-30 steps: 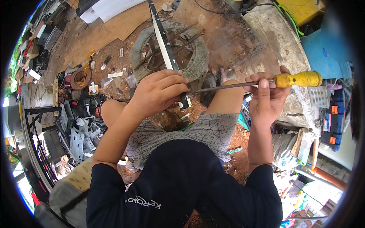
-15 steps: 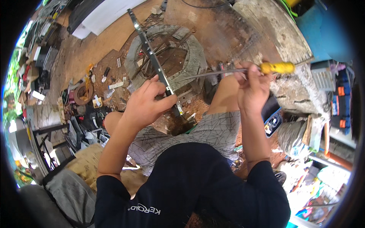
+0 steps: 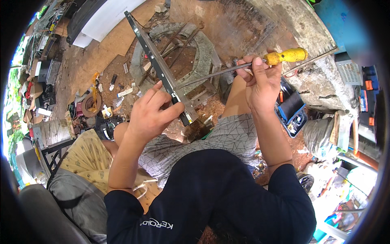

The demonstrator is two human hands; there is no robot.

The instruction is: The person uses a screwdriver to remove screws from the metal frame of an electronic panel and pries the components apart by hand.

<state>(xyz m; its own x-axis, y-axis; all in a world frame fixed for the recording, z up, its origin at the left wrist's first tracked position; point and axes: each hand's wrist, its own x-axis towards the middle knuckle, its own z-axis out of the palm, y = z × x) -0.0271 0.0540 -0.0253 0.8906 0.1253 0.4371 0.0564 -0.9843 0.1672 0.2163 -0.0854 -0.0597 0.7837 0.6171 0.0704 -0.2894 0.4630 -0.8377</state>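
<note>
My left hand [image 3: 148, 112] grips the near end of a long, thin, flat panel [image 3: 156, 63] with a dark metal edge, seen nearly edge-on; its kind is not clear. The panel slants away toward the far left. In my right hand [image 3: 262, 85] is a screwdriver [image 3: 286, 56] with a yellow handle and a long shaft. Its handle points right, and the fingers pinch the shaft near the handle. The shaft's tip reaches the panel's right side, just beyond my left fingers; whether it touches is hard to tell.
Beyond my knees an octagonal concrete ring [image 3: 209, 53] lies on the dirt floor. An opened black case with blue edges [image 3: 298, 107] stands by my right leg. At my left sits another person in yellow patterned shorts [image 3: 87, 152]. Scrap parts litter the far left, and a grey basket [image 3: 348, 73] stands right.
The panel has shifted left and turned to show more of its right side. My right hand and the screwdriver have moved left and farther away, the shaft now slanting more steeply.
</note>
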